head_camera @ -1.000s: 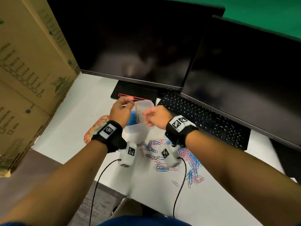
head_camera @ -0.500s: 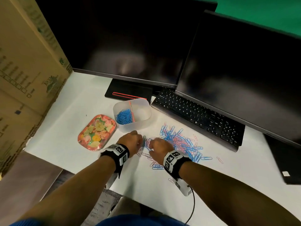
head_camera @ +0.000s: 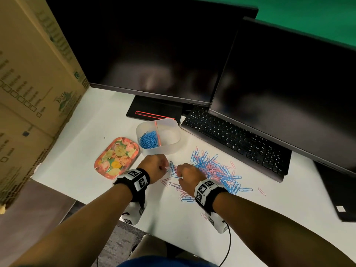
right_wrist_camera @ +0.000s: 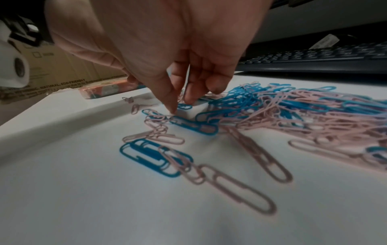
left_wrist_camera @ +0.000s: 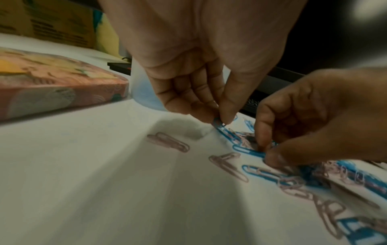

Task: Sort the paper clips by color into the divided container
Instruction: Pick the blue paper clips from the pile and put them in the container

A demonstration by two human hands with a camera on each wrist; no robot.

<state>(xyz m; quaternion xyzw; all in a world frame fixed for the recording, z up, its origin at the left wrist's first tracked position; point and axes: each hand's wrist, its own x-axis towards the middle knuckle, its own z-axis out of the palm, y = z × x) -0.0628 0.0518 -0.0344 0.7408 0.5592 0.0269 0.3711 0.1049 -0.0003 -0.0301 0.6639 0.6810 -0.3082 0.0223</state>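
A heap of blue and pink paper clips (head_camera: pixel 212 170) lies on the white table in front of the keyboard. Behind its left end stands the translucent divided container (head_camera: pixel 174 140), with blue clips (head_camera: pixel 149 139) in its left compartment. My left hand (head_camera: pixel 166 168) is at the heap's left edge; in the left wrist view its thumb and forefinger pinch one end of a blue clip (left_wrist_camera: pixel 220 124) that slants down to the table. My right hand (head_camera: pixel 178 175) is just to its right, its curled fingertips (right_wrist_camera: pixel 188 99) closing on a blue clip (right_wrist_camera: pixel 185 106) that lies flat.
A flowered pink tray (head_camera: pixel 117 157) lies left of the container. A black keyboard (head_camera: pixel 237 143) and two dark monitors (head_camera: pixel 154 54) stand behind. A cardboard box (head_camera: pixel 34 83) walls the left side. Loose pink clips (head_camera: pixel 261 191) lie scattered toward the table's front edge.
Both hands came down from the container to the left edge of the heap. The left hand now pinches a blue clip; the right hand's fingers have settled on another.
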